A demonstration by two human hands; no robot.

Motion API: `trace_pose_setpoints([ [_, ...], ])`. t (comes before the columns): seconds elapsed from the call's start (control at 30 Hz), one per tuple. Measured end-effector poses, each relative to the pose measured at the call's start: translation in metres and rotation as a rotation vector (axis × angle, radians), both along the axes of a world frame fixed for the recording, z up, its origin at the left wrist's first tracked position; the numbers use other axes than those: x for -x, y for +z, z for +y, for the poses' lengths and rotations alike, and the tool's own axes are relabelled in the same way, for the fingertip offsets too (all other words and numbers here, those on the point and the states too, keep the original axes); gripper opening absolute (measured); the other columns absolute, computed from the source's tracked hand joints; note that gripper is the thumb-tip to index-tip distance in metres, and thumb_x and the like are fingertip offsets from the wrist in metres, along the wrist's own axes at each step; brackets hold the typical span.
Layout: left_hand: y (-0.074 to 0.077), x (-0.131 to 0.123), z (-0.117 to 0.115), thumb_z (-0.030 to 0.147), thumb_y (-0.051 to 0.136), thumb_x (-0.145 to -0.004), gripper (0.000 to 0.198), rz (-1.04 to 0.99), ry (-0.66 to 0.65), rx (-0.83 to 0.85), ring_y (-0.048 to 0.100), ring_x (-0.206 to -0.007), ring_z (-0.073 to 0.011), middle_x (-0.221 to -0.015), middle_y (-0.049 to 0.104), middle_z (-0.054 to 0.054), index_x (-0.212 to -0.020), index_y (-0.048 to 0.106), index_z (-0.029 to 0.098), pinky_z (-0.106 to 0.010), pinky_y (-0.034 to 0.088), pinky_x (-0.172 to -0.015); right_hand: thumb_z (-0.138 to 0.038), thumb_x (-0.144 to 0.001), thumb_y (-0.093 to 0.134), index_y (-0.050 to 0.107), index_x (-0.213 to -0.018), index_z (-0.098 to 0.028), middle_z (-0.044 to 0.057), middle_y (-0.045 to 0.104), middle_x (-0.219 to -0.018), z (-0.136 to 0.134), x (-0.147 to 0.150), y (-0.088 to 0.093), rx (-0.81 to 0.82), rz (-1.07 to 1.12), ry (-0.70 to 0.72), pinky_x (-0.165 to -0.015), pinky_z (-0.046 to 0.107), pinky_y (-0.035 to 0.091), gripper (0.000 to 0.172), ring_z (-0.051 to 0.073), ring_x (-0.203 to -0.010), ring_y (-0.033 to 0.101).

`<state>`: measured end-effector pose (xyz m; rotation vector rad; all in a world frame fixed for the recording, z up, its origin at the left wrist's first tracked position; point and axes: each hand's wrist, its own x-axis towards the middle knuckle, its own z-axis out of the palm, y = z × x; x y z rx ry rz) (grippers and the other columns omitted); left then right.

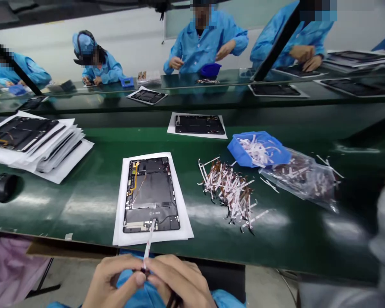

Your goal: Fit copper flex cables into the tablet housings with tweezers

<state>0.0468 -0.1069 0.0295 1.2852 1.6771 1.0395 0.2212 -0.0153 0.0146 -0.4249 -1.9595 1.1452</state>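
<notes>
White strip [148, 244] rises from the fingertips: its lower end sits between the two hands, and its far end overlaps the near edge of the dark panel [160, 186] just beyond them. The left hand [101, 282] and right hand [179, 276] are together, thumbs and forefingers pinched at that lower end, where a small dark bit shows. A slim dark object [171, 298] lies by the right palm, too hidden to identify.

Straight ahead of the hands, the panel lies flat on white sheets [119, 218] on the bench [93, 205]. Ahead and to their right is a loose heap of strips [229, 188]; farther that way, a blue tray [239, 153] of strips beside a clear bag [321, 182].

The hands sit short of the bench's front edge — a slipping pinch could drop the strip to the floor. Whether its far end is attached I cannot tell; if so, a sharp tug might tear it or slide the panel on its sheets. A careless swing rightward could scatter the heap.
</notes>
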Motion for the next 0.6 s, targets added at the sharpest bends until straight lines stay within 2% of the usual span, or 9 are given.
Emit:
trace_pose_setpoints([
  [0.1,0.005,0.002,0.001,0.023,0.066,-0.088,0.017,0.221,-0.080,-0.135,0.071,-0.067,-0.0150,-0.077,0.076,-0.001,-0.100,0.077,0.030,-0.020,0.057,-0.063,-0.021,-0.096,0.059,0.063,-0.120,-0.022,0.005,0.075,-0.096,0.000,-0.001,0.000,-0.070,-0.031,-0.052,-0.072,0.025,0.058,0.025,0.017,-0.081,0.073],
  [0.2,0.009,0.003,0.009,0.015,0.061,-0.091,0.026,0.357,-0.173,-0.332,0.071,-0.070,-0.0132,-0.085,0.076,-0.003,-0.113,0.071,0.025,-0.019,0.057,-0.066,-0.020,-0.097,0.056,0.065,-0.113,-0.018,0.004,0.076,-0.091,-0.001,-0.002,-0.001,-0.203,-0.097,-0.163,-0.071,0.024,0.058,0.019,0.016,-0.076,0.073],
  [0.27,0.012,0.005,0.015,0.013,0.057,-0.093,0.026,0.462,-0.242,-0.452,0.070,-0.070,-0.0132,-0.084,0.076,-0.004,-0.115,0.068,0.021,-0.020,0.058,-0.067,-0.017,-0.100,0.047,0.066,-0.112,-0.016,0.005,0.076,-0.089,-0.002,0.001,-0.002,-0.329,-0.137,-0.255,-0.070,0.025,0.057,0.022,0.016,-0.073,0.073],
  [0.4,0.021,0.008,0.027,0.017,0.051,-0.097,0.019,0.706,-0.304,-0.548,0.071,-0.067,-0.0137,-0.082,0.075,-0.004,-0.108,0.067,0.017,-0.022,0.058,-0.068,-0.011,-0.100,0.034,0.070,-0.100,-0.015,0.004,0.076,-0.076,-0.006,0.014,-0.011,-0.573,-0.130,-0.569,-0.062,0.027,0.055,0.037,0.016,-0.058,0.070],
  [0.5,0.028,0.009,0.032,0.021,0.044,-0.101,0.022,0.750,-0.314,-0.615,0.070,-0.062,-0.0116,-0.079,0.076,-0.003,-0.107,0.065,0.015,-0.020,0.058,-0.069,-0.011,-0.099,0.034,0.071,-0.093,-0.016,0.003,0.073,-0.066,-0.010,0.026,-0.019,-0.669,-0.110,-0.698,-0.058,0.026,0.053,0.038,0.015,-0.048,0.066],
  [0.6,0.027,0.012,0.032,0.026,0.042,-0.103,0.025,0.717,-0.317,-0.600,0.071,-0.064,-0.0106,-0.081,0.077,-0.003,-0.109,0.064,0.016,-0.018,0.058,-0.070,-0.011,-0.099,0.034,0.070,-0.090,-0.016,0.003,0.072,-0.063,-0.008,0.030,-0.020,-0.658,-0.122,-0.724,-0.059,0.026,0.052,0.038,0.016,-0.048,0.066],
])
